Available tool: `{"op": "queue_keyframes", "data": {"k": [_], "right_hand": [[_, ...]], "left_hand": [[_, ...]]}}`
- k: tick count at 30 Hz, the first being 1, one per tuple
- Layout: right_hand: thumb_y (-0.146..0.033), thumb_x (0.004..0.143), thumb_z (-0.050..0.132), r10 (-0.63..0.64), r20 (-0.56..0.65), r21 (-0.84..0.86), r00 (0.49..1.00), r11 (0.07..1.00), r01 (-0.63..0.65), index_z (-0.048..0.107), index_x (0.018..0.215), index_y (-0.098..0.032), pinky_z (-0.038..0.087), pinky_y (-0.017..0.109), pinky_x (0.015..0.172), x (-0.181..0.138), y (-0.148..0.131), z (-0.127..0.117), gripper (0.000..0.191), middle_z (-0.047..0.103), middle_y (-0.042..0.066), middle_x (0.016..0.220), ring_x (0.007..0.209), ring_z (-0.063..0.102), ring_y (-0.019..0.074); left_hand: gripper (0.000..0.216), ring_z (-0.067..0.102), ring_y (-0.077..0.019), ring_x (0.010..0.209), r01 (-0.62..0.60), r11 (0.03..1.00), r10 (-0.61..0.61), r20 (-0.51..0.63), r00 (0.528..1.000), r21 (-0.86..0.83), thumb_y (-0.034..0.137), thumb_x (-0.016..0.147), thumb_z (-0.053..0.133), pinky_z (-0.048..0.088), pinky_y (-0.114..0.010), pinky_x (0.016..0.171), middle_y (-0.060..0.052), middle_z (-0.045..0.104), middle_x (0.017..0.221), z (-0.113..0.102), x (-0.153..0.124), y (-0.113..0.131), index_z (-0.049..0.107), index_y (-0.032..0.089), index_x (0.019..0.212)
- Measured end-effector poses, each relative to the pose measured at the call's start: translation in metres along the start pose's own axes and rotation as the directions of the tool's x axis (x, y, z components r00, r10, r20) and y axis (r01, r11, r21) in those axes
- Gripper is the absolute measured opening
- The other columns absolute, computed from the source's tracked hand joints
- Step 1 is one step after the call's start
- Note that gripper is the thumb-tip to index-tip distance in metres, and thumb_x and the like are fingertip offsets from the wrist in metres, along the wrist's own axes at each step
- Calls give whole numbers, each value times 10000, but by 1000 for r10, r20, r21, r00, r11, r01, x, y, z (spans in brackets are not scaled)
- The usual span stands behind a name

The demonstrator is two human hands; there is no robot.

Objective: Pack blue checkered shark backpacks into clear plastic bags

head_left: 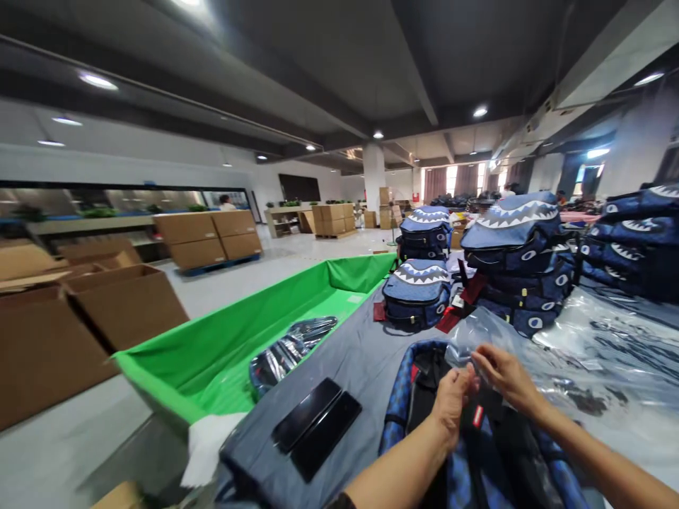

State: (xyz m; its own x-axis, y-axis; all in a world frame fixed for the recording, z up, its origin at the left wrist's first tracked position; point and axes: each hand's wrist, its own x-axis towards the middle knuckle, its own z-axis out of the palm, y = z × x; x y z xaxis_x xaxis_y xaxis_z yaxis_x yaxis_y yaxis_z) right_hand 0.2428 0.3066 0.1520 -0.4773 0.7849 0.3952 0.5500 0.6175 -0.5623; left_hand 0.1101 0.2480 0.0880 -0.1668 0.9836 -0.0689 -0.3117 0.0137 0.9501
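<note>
**Head view: single entry**

- Left hand (455,397): reaches in from the lower edge, forearm bare. Grip clenched, the fingers curled in and pinching the near edge of the clear plastic bag (480,331).
- Right hand (505,378): comes in from the lower right, just beside the left hand and touching it at the fingertips. Grip closed on the same edge of the bag, thumb and fingers pressed together.
- Clear plastic bag: thin and crumpled. It lies over the far end of the backpack, held between both hands, and spreads back toward the stacked goods.
- Backpack (424,431): blue check pattern with a black back panel, lying flat on the worktop right under the hands. A small red tag (478,416) shows on it below the left hand.
- Worktop (361,360): covered in grey cloth.
- Two flat black slabs (317,424): side by side on the worktop, left of the backpack and apart from it.
- Green fabric bin (212,353): runs along the worktop's left edge. Bagged dark items (289,350) lie inside it.
- Shark-mouth backpacks: a tall stack (517,261) beyond the hands, a single one (419,293) to its left, and another stack (424,233) behind that one.
- Loose plastic sheeting (610,353): heaped on the right of the worktop.
- Cardboard boxes (127,304): open, on the floor at the left. Further closed cartons (209,237) stand on a pallet behind them.
</note>
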Motion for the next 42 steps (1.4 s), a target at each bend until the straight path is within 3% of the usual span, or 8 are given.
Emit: {"op": "queue_keyframes", "data": {"k": [10,17,21,25,32,36,39,42], "right_hand": [[-612,778,537,39,207,152,978,986,-71,587,667,-237,457,312,626,-76,-27,57,394,621,26,659,642,588,205],[-614,908,268,140,-44,89,989,987,-136,447,756,-264,482,338,628,-55,-37,32,421,614,26,663,634,614,222],[-599,939,279,132,-121,-2,984,991,-133,462,851,-277,463,347,574,-58,-45,31,380,631,17,653,607,656,251],[-477,909,496,-203,-128,-293,971,943,158,570,973,-255,478,329,583,-77,-39,25,242,710,57,796,669,686,250],[-660,863,481,108,-264,19,958,994,-107,612,738,-236,480,297,540,-110,-15,-8,462,652,39,688,583,619,208],[-755,849,480,296,-232,414,927,892,-181,632,784,-221,538,278,623,-139,-22,5,559,659,34,702,668,642,211],[-628,912,493,246,-237,261,940,948,-183,612,801,-239,528,261,564,-159,-30,26,421,650,13,684,611,635,196],[-419,886,581,-50,-239,-158,970,987,12,626,788,-271,506,265,498,-164,-31,24,184,645,-1,671,530,625,189]], "left_hand": [[681,398,-92,564,-158,986,117,-452,884,-54,766,440,829,384,-247,604,65,458,562,-58,-67,-1,479,201,588],[520,353,-103,518,-180,924,274,-255,927,337,536,475,926,285,-255,556,95,390,468,-61,-73,14,555,202,618],[538,655,-213,697,-202,647,360,-61,931,736,364,788,757,469,-298,693,14,698,714,-60,-78,29,612,259,1296],[331,734,-239,759,-176,270,470,30,882,947,278,1002,436,495,-309,703,-77,774,810,-67,-72,56,766,264,978],[428,701,-154,566,-401,-11,846,222,484,916,123,992,353,479,-225,553,-63,772,744,-69,-71,24,708,143,1231],[424,698,-156,532,-442,-54,805,301,511,895,153,1011,348,492,-212,513,-35,757,690,-60,-80,3,763,190,1089],[444,715,-152,571,-477,19,824,257,506,878,158,1027,313,530,-209,528,-41,788,790,-67,-79,17,740,179,1146],[407,741,-153,676,-525,-39,913,244,328,850,164,1033,337,561,-218,584,-89,800,939,-83,-80,39,685,147,1242]]}}
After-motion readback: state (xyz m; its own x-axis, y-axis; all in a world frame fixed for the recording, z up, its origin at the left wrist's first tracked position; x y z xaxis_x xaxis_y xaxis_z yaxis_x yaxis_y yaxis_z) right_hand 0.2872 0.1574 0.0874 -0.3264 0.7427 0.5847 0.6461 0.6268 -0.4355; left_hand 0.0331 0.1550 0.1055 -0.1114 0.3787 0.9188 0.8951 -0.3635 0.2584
